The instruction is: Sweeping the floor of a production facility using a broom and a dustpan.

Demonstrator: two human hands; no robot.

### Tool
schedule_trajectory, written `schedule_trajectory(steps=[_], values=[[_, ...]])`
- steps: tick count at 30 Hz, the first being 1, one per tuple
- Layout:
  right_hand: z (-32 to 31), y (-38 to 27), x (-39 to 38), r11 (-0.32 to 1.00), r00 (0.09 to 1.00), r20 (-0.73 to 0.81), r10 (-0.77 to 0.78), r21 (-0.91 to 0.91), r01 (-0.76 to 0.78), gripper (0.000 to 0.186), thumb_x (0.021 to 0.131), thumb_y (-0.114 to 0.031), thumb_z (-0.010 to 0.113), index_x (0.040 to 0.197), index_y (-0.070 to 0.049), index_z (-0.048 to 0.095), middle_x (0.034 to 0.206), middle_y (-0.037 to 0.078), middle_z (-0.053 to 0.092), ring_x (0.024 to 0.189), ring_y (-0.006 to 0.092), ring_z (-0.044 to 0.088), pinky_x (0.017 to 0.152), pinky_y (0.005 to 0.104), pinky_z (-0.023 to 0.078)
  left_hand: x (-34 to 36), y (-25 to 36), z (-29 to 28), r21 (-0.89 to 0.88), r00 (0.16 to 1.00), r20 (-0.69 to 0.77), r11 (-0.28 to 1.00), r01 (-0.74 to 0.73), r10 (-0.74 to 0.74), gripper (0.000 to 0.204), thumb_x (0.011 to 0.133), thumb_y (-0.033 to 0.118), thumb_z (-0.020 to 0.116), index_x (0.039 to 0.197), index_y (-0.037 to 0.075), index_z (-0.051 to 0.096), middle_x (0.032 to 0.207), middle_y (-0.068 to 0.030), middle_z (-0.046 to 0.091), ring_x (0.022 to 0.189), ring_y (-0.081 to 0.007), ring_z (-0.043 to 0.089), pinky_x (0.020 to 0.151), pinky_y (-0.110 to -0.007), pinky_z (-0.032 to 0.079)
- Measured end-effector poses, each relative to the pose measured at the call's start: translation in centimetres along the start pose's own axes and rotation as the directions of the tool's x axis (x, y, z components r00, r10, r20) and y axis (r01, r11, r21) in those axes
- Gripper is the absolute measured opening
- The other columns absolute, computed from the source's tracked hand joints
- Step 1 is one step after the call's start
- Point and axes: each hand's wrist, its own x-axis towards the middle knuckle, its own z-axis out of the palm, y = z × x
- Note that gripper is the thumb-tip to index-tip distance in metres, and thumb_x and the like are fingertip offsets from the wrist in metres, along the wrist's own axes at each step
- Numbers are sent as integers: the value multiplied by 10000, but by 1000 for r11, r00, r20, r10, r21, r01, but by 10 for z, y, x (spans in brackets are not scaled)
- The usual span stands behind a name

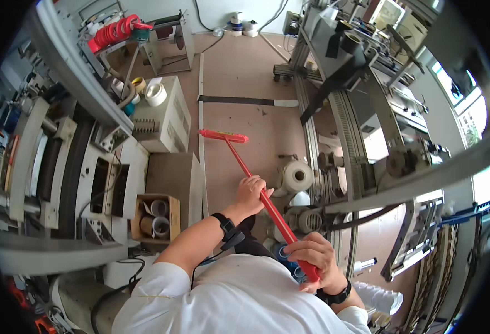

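Head view: L hand (pixel 250 195) + R hand (pixel 318 257) both grip red pole (pixel 280 220); work looks underway, amt done unclear; dark strip (pixel 236 101) on floor (pixel 250 69).

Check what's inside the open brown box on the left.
Inside the brown box, two hollow, pale-rimmed rolls show, with a brown item beside them whose kind I can't tell. Whatever lies beneath them is covered and can't be seen.
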Motion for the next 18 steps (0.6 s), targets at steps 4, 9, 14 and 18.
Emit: schedule_trajectory(steps=[4, 9, 14, 18], values=[[-42, 50, 64, 998, 997, -42, 58, -37, -60, 315, 688, -262, 784, 908, -72, 660, 1036, 88, 694, 761, 258, 609, 697, 354, 489, 92, -38, 10, -18, 997, -80, 1000, 6, -8, 260, 819, 260, 734, 808, 53, 577, 790, -112, 647, 960, -345, 637, 861, -468, 468], [-72, 96, 132, 970, 985, -23, 173, -169, -174, 252, 701, -110, 769, 929, -86, 664, 1091, 81, 685, 820, 264, 624, 737, 367, 520, 171, -75, 14, 12, 983, -164, 996, 89, -86, 286, 821, 281, 737, 803, 60, 556, 789, -98, 644, 964, -344, 634, 834, -474, 464], [-103, 165, 216, 974, 983, 147, 108, -212, -75, 258, 691, 4, 731, 927, -81, 670, 1113, 76, 682, 860, 269, 635, 755, 370, 537, 247, -136, 8, 1, 978, -162, 991, 131, -129, 286, 829, 287, 729, 809, 64, 550, 793, -95, 638, 968, -344, 625, 813, -479, 458], [-112, 239, 298, 984, 976, 208, 63, -179, -25, 245, 705, -5, 723, 935, -71, 673, 1136, 86, 674, 872, 283, 638, 760, 371, 540, 312, -211, 6, 79, 960, -227, 979, 189, -167, 269, 832, 276, 720, 797, 66, 556, 810, -94, 637, 971, -340, 612, 814, -485, 452]])
